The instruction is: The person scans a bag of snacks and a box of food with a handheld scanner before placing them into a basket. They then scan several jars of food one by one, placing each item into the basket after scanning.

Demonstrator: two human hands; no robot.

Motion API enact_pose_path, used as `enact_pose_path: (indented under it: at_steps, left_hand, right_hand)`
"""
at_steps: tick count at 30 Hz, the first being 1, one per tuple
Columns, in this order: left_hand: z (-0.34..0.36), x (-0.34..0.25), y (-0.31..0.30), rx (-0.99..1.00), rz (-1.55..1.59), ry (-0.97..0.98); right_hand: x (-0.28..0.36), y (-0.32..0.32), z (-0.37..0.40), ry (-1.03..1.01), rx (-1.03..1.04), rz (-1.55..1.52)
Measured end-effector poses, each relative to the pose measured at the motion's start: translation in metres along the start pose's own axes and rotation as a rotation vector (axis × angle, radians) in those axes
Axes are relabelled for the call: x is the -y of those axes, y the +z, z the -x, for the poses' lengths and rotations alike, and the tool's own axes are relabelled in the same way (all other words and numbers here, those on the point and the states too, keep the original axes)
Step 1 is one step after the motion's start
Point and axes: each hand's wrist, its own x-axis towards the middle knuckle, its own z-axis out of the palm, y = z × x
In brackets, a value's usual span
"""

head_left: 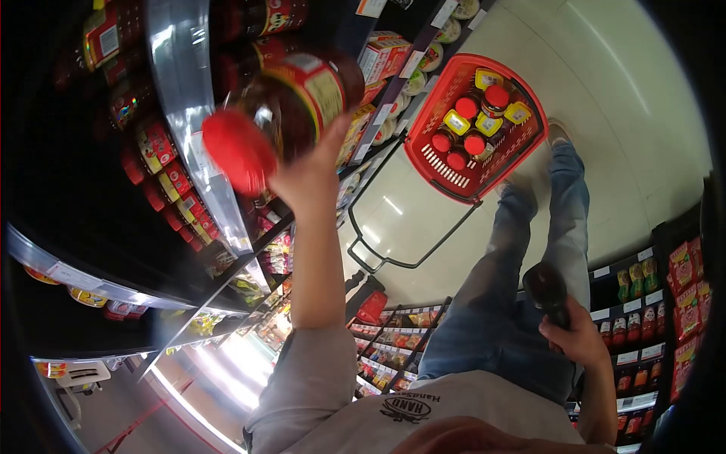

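Observation:
My left hand (310, 178) is raised at the shelves, its fingers round a large dark jar (306, 94) with a red lid and a red and yellow label. The jar lies tilted, its lid toward the left, and is slightly blurred. Low by my right thigh, my right hand (581, 334) is closed on the handle of a black handheld object (546, 287) with a rounded head. A red basket (426, 113) on the floor beside my feet holds several red-lidded jars (466, 107) and several yellow-topped packs (488, 123).
Dark shelves with a metal edge (181, 98) carry rows of red-lidded jars (155, 198) on the left. The basket's long black handle (412, 265) extends over the pale floor (628, 151). More stocked shelves (635, 325) stand at the lower right.

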Motion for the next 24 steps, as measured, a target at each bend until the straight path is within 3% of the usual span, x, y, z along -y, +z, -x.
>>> enact_pose_path:
  at_steps: [1,7,10,16,18,24]
  left_hand:
    - [-0.011,0.005,0.017,-0.019,0.112,-0.149]
    - [-0.083,0.073,0.062,-0.045,0.351,-0.024]
    - [-0.106,0.085,0.066,0.007,0.504,-0.083]
    - [-0.108,0.089,0.078,-0.009,0.210,0.057]
    - [-0.110,0.092,0.079,0.041,0.298,-0.051]
    - [-0.111,0.101,0.079,0.082,0.305,-0.101]
  right_hand:
    - [-0.001,-0.002,-0.001,0.000,-0.001,-0.005]
    - [-0.005,-0.014,-0.004,0.056,-0.005,0.017]
    - [-0.009,-0.018,-0.007,0.033,0.008,-0.005]
    - [-0.006,-0.023,-0.006,0.023,0.042,-0.055]
    - [-0.005,-0.024,-0.005,0.017,0.040,-0.027]
    - [-0.005,-0.026,-0.004,0.001,0.016,-0.056]
